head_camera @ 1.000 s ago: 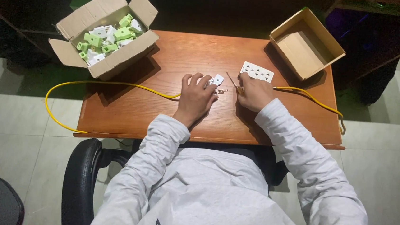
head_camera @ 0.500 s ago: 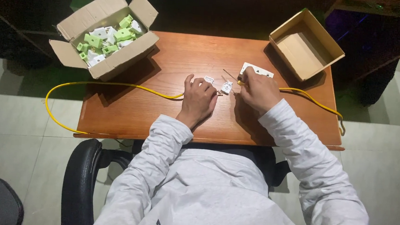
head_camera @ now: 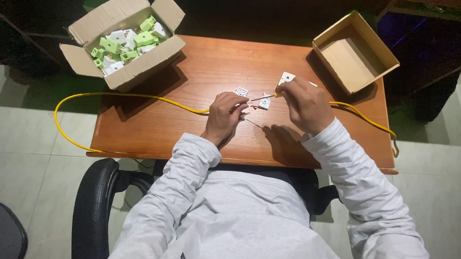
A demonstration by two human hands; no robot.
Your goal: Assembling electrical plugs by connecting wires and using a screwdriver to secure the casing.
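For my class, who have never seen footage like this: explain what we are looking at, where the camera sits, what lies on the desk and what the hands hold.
One camera, worn on a person's head, looks down at their own two bare hands. On the wooden desk stand an open carton of green and white plastic parts and an empty cardboard tray. A yellow cable runs across the desk. The left hand pinches something small that I cannot make out, near a small white part. The right hand holds a thin tool against another white piece.
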